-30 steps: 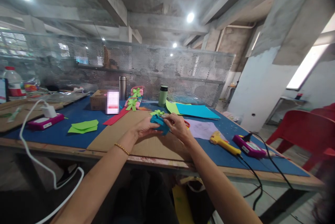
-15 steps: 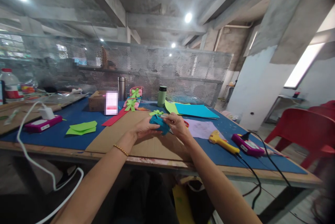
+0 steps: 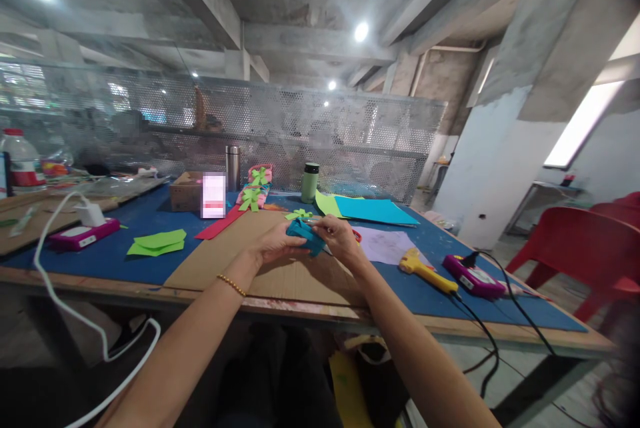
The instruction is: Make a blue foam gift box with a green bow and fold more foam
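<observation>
Fingers of the left hand (image 3: 280, 243) are closed around a small bright-blue folded piece, apparently paper (image 3: 311, 241), steadying it from its left side. Those of the right hand (image 3: 340, 238) are drawn narrowly together at its upper right edge; whether they pinch the blue piece itself or something slim beside it cannot be told. The piece is raised over a flat brown cardboard sheet (image 3: 215, 271) on the blue-covered worktop (image 3: 120, 275).

Judging by its loose, angular form, the blue piece seems partly shaped, and no green trim shows on it. Farther back, two small pink items with light-green bow-like paper shapes (image 3: 254, 198) look complete. A separate light-green cut paper shape (image 3: 299, 214) lies just beyond the hands, seemingly unattached. Flat blue paper sheets (image 3: 375, 210) and a yellow corded glue gun (image 3: 430, 273) lie untouched. How much remains inside the blue folds is hidden.
</observation>
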Demonstrator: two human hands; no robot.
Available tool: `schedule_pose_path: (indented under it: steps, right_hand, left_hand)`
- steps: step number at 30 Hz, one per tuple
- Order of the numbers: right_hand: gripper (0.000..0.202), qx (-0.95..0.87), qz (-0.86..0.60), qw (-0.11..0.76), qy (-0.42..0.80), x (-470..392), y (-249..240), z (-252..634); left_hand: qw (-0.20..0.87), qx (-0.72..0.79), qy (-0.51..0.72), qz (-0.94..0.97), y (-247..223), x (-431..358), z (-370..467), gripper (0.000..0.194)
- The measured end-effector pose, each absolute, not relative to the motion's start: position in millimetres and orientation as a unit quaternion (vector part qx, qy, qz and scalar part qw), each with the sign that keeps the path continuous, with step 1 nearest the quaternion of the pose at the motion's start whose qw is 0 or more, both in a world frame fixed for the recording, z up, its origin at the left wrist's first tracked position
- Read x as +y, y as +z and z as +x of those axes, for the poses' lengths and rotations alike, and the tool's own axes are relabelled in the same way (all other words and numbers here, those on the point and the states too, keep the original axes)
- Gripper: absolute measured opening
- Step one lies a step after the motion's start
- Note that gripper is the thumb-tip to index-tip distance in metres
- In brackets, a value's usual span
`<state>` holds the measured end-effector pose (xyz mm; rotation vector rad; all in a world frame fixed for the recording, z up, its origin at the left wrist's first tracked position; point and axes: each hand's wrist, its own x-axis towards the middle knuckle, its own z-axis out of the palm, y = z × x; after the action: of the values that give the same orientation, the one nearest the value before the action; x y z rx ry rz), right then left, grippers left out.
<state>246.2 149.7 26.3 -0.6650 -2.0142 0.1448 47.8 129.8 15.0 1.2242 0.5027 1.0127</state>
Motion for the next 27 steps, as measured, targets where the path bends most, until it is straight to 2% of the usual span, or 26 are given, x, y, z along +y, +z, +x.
schedule_pose_path:
  steps: [13,20,27]
  right_hand:
    - [0.022,-0.844,-0.258,0.47,-0.007,146.4,28.4,245.7]
    - [0.02,-0.828,-0.27,0.49,0.022,150.9,26.0,244.8]
    - [0.019,-0.841,-0.259,0.475,0.0,147.8,29.8,242.7]
  left_hand:
    - [0.672,0.224,0.452,0.542,17.1,126.9,46.4,0.051]
    - [0.646,0.239,0.471,0.552,13.0,132.1,50.3,0.05]
    - [0.578,0.307,0.528,0.541,8.4,135.7,55.1,0.034]
